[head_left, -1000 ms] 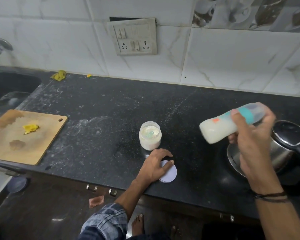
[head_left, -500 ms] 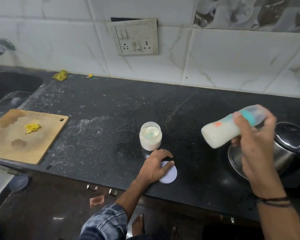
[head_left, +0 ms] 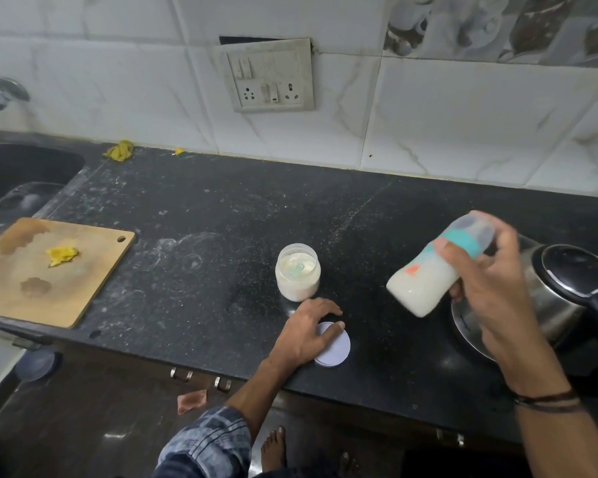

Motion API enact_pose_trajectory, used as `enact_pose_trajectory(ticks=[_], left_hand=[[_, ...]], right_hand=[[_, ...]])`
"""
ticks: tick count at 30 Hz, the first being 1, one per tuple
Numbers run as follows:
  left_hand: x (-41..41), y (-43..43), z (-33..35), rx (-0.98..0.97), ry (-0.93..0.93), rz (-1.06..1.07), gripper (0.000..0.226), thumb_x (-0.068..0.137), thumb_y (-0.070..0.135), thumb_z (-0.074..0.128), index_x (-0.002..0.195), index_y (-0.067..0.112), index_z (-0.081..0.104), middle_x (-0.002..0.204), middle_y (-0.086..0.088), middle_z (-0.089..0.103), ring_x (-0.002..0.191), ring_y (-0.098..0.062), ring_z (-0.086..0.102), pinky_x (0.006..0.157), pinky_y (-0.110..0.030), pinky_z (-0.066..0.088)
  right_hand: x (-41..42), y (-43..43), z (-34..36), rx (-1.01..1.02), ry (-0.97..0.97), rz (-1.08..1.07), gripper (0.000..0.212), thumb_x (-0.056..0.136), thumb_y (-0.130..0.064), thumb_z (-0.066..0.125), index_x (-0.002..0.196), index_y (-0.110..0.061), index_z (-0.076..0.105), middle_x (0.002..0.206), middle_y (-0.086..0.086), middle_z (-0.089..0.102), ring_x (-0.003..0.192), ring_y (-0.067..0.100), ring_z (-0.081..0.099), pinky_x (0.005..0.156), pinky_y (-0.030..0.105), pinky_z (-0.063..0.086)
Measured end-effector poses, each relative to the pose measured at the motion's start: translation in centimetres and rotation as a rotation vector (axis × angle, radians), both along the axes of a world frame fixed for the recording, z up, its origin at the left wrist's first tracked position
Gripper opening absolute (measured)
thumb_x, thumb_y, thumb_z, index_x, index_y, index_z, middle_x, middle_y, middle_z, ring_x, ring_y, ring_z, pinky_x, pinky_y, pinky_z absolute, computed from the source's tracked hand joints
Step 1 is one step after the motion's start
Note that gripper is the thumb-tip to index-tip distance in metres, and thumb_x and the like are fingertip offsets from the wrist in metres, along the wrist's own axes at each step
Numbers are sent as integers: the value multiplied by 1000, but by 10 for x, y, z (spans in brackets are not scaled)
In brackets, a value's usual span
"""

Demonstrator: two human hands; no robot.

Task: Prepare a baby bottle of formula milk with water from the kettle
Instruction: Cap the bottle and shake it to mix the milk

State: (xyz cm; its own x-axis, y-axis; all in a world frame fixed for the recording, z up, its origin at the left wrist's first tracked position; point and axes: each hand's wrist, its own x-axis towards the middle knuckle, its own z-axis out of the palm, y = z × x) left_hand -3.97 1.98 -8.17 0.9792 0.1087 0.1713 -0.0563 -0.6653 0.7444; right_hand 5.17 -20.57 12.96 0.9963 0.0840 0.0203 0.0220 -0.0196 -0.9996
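- White, milky liquid filled the lower part of the bottle (head_left: 425,284), which was tilted in the air in the head view, base down-left and capped teat end up-right.
- The bottle was off the counter (head_left: 221,219), above its front right part and just in front of the kettle (head_left: 567,288).
- The right hand (head_left: 491,288) held the bottle with fingers and thumb wrapped round the upper body and the teal collar.
- The left hand (head_left: 308,332) lay on the counter with its fingers loosely spread, the thumb resting on the flat white lid (head_left: 337,350). It gripped nothing.
- The open jar (head_left: 297,272) of powder stood just behind that hand, unlidded.
- The steel kettle sat at the right edge with its black lid down.
- A wooden cutting board (head_left: 49,270) lay well to the left.
- Handling, bottle: judged a stiff plastic shell and moderately heavy when full, with the weight towards the base. Any moisture would make the smooth wall slippery.
- Recommended hold: round the body just below the collar, where the narrower waist seats the fingers. Avoid the soft teat and the clear cap, which could pull off.
- Handling, jar: judged light and easily tipped while open. Steady it at the side wall before fitting the lid.
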Motion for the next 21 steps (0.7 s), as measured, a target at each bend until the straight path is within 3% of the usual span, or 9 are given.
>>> enact_pose_trajectory(ticks=[3,6,8,11,13,15,17,19,21], left_hand=[[1,0,0,-6,4,6,24,97,39,66,116,24,71,122,14,67,113,-5,56,98,-24,45],[1,1,-2,-2,1,8,24,97,40,66,115,25,71,121,16,67,112,-3,55,97,-21,44],[1,1,-2,-5,0,5,25,97,42,65,115,26,71,121,16,67,112,-1,55,97,-18,42],[2,0,-2,-1,3,3,25,97,41,65,115,25,71,121,15,67,113,-3,56,97,-19,43],[2,1,-3,5,5,11,25,97,41,65,116,25,71,122,16,67,114,-3,55,98,-19,43],[1,1,-4,3,5,11,25,97,42,65,116,27,70,122,17,66,115,-2,55,98,-18,43],[0,1,-4,-2,3,8,24,97,42,65,116,27,70,122,18,66,115,0,55,98,-18,42],[1,0,-2,-1,10,10,24,98,40,66,116,26,71,123,17,66,115,-2,55,99,-19,43],[1,1,-2,4,13,11,24,98,38,67,117,25,71,123,15,66,116,-4,55,100,-21,43]], right_hand=[[4,-4,2,100,-36,-127,48,82,-43,81,119,-49,50,87,-12,75,56,3,60,43,18,47],[4,-4,-2,-30,0,21,46,87,-27,83,118,-46,55,89,2,71,52,2,58,41,19,46],[1,-4,-2,-23,12,56,49,79,-33,87,113,-53,58,88,-4,73,57,2,62,43,19,47],[4,-7,3,101,-37,-130,49,78,-45,80,118,-49,51,83,-18,74,57,1,60,43,17,46],[7,-7,3,82,-46,-140,48,88,-36,80,123,-43,48,88,-9,73,53,2,58,43,18,46],[6,-7,-2,-30,4,6,47,89,-26,82,121,-43,53,91,3,70,51,3,58,41,18,46],[4,-7,-3,-32,21,61,50,82,-28,87,118,-47,58,88,-3,73,57,2,63,42,19,46],[4,-7,1,55,-6,-46,50,76,-40,84,117,-48,56,84,-15,75,61,0,64,43,18,47],[6,-6,0,95,-27,-122,47,83,-41,80,119,-48,52,86,-15,75,59,0,63,44,17,47]])
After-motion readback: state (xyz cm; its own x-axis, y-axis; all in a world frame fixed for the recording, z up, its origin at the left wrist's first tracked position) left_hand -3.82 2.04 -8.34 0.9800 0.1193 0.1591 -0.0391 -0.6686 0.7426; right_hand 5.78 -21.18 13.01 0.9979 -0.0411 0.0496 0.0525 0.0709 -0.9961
